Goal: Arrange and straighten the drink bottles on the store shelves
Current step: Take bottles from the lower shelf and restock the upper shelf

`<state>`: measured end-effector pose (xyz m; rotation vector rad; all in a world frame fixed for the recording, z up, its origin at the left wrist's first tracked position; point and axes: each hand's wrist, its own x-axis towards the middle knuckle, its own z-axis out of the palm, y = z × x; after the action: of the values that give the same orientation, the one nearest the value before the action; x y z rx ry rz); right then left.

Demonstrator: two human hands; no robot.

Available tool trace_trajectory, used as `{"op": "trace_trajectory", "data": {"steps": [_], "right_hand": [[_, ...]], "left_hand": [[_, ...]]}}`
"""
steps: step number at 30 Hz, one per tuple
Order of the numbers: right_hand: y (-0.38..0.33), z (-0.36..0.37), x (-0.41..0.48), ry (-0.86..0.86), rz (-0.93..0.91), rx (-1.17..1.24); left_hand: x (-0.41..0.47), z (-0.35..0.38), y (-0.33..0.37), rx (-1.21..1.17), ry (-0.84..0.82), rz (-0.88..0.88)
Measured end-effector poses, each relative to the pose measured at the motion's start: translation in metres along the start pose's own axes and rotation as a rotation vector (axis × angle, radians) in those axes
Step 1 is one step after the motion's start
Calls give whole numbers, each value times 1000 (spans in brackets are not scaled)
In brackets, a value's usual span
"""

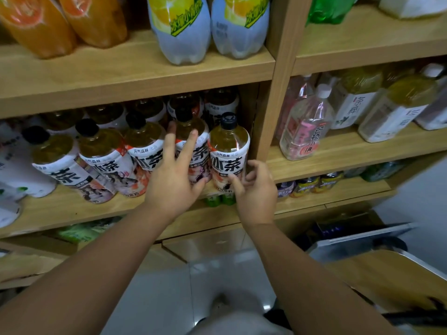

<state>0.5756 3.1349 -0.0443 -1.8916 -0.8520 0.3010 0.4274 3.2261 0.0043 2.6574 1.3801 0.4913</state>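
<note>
A row of iced-tea bottles with black caps and white labels stands on the middle wooden shelf (72, 209). My left hand (174, 175) lies with spread, straight fingers against the second bottle from the right (193, 131). My right hand (254, 187) is at the lower right side of the rightmost tea bottle (228, 151), fingers loosely curled near its label; I cannot tell whether they touch it. That bottle stands upright next to the shelf's vertical post (273, 112). The tea bottles further left (104, 151) lean to the left.
Orange drink bottles (48, 25) and pale lemon soda bottles (183, 27) stand on the shelf above. Right of the post are a pink-labelled bottle (307, 126) and white-labelled tea bottles (396, 112). Small cans (314, 184) sit lower. A metal-edged table (387, 269) is at my right.
</note>
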Motion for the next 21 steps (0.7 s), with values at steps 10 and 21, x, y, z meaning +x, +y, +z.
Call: {"op": "trace_trajectory", "data": {"steps": [10,21], "right_hand": [[-1,22,8,89,117,65],[-20,47,25,47,239,166]], "left_hand": [[1,10,-1,21,50,-2],[0,10,-2,-4,58,32]]}}
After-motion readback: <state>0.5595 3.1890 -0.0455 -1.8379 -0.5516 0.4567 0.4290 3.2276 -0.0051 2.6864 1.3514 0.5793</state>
